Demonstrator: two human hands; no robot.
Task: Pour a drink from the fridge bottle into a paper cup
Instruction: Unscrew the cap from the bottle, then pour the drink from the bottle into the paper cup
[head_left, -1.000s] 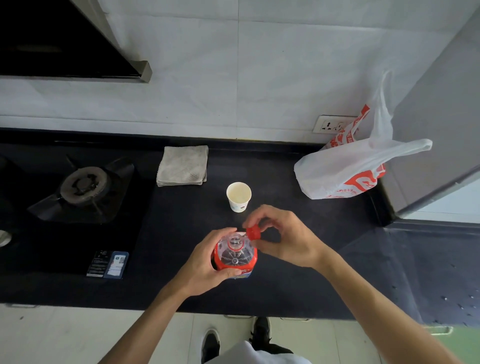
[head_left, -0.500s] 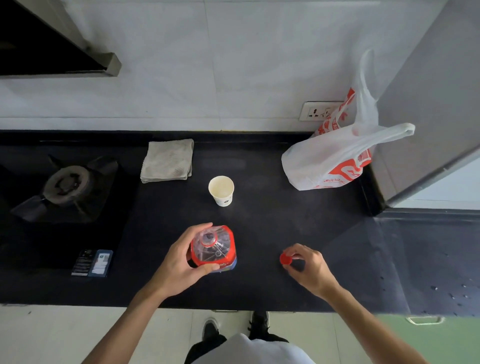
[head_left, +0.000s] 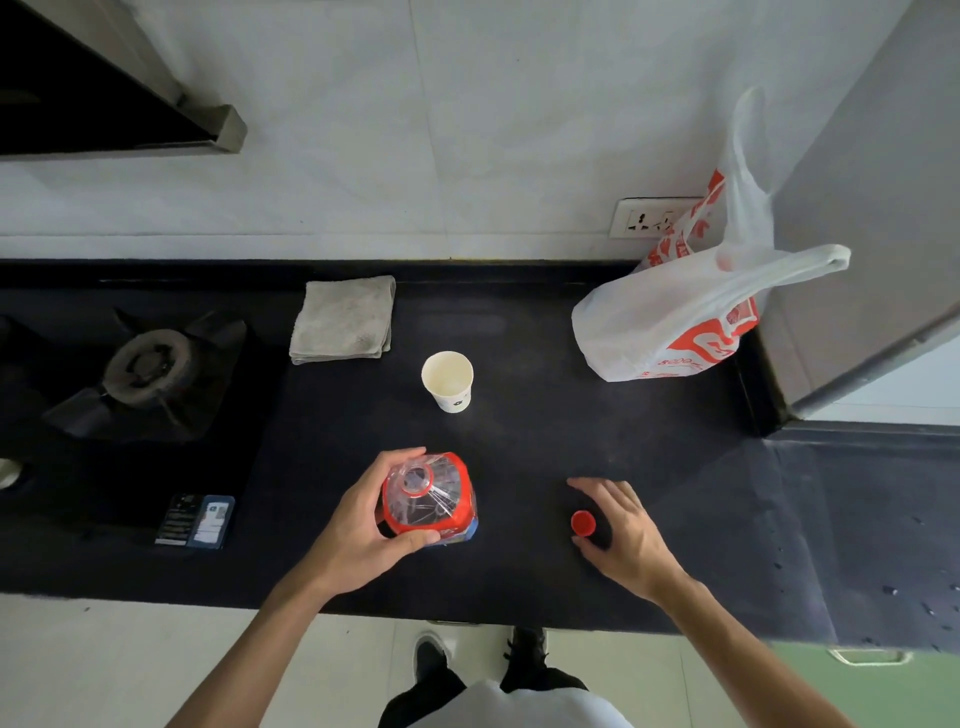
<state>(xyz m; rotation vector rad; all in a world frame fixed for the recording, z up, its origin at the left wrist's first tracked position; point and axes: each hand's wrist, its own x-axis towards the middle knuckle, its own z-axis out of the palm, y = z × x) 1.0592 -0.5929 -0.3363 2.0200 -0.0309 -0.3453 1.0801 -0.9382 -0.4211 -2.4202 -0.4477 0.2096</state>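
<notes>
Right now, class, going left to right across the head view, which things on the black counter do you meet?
Black gas burner, folded grey cloth, white paper cup, small red bottle cap, white-and-red plastic bag. Omitted: clear bottle, overlapping the cup.

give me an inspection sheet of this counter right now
surface: black countertop, speckled at the right end
job's things: bottle upright, uncapped; red cap lying on the countertop to its right; paper cup upright behind, looks empty
clutter: folded cloth, plastic bag, small dark packet at the left front
hands: left hand grips the bottle; right hand open beside the cap
cables: nothing seen
surroundings: gas burner at left, wall socket behind the bag
</notes>
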